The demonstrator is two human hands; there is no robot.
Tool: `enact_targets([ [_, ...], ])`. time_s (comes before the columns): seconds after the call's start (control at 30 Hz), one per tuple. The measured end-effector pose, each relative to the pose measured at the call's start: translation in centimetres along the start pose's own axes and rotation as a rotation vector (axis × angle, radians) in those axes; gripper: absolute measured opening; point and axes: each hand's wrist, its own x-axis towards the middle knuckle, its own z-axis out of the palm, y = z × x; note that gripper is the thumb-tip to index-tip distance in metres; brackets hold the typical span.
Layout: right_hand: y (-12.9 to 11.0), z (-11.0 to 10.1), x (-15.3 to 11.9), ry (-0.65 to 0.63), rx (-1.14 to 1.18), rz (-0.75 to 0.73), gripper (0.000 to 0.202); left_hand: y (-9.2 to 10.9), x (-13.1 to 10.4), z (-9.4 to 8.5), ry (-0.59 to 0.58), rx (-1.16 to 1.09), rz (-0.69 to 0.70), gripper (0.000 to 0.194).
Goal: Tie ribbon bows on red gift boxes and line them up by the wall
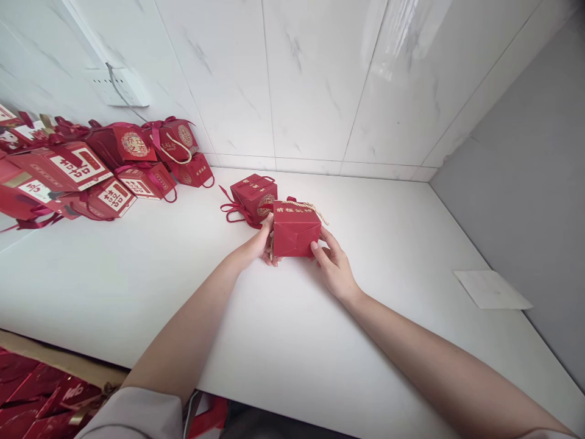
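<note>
Both hands gripped one item, the red box [297, 236], above or on the middle of the white bench [274, 329]; whether its underside touched the surface could not be told. Left hand [264, 245]: partly closed at the box's left side, thumb up near the upper edge, other fingers curled low and partly hidden by the box. Right hand [336, 263]: partly closed at the right side, thumb against the near face by the edge, forefinger along the side, remaining fingers mostly out of sight. Held box: gold characters on the upper face, folded flaps on the near face; twisted cord [319, 213] lay over its far edge and extended past the right corner, with more cord showing by the left fingers. Directly behind and to the left stood a second box [251, 194], red with a gold round emblem and dark red ribbon, its near right corner covered in view by the held box; contact between the two was unclear. Far left: piled boxes [82, 169], red, ribboned, against the tiled wall [315, 79], below a socket panel [130, 91] with a grey cable. Right edge: white sheet [492, 289] by the grey panel [521, 158]. Lower left: red packages [41, 390] below the bench edge.
</note>
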Motion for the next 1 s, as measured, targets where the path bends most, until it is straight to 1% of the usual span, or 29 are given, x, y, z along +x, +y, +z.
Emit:
enact_targets([
  [0.13, 0.0, 0.0, -0.1, 0.004, -0.004, 0.000, 0.053, 0.0, 0.0, 0.0, -0.004, -0.055, 0.002, 0.105],
  [0.6, -0.2, 0.0, -0.1, 0.008, -0.007, -0.001, 0.053, -0.1, 0.1, 0.0, -0.009, -0.092, 0.009, 0.105],
  [0.8, 0.2, 0.2, -0.3, 0.010, -0.003, -0.034, 0.052, 0.0, -0.3, -0.3, -0.050, -0.147, 0.045, 0.104],
  [0.87, 0.3, 0.1, -0.3, 0.008, -0.020, -0.072, 0.050, -0.2, -0.3, -0.4, -0.035, -0.203, 0.087, 0.095],
  [0.93, 0.5, 0.0, -0.2, 0.026, -0.046, -0.096, 0.046, -0.6, 0.1, -0.5, 0.024, -0.242, 0.167, 0.079],
  [0.97, 0.6, -0.1, -0.2, 0.047, -0.053, -0.091, 0.043, -0.8, 0.3, -0.5, 0.074, -0.243, 0.229, 0.077],
  [1.0, 0.6, -0.1, -0.1, 0.074, -0.055, -0.081, 0.041, -1.0, 0.5, -0.4, 0.129, -0.226, 0.306, 0.082],
])
